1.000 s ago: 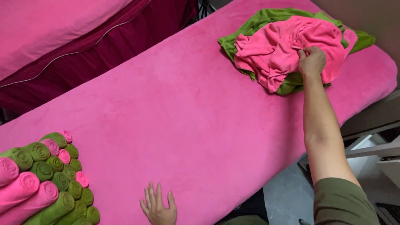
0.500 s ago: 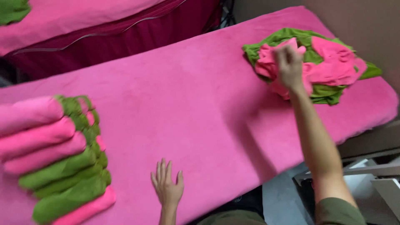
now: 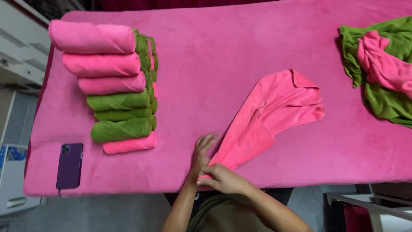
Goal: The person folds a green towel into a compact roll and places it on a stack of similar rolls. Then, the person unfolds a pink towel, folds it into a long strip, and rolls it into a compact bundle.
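Note:
A loose pink towel lies crumpled across the middle of the pink-covered table. Both hands meet at its near corner by the table's front edge. My right hand pinches that corner. My left hand rests on the cover beside it, fingers touching the towel's edge. A heap of unfolded green and pink towels sits at the far right.
Rolled pink and green towels are stacked in rows at the left of the table. A dark purple phone lies near the front left corner. White shelving stands left of the table, a white frame at lower right.
My right hand pulled one pink towel off the heap and brought it to the front edge. My left hand moved onto its corner. The view swung left, showing the whole table.

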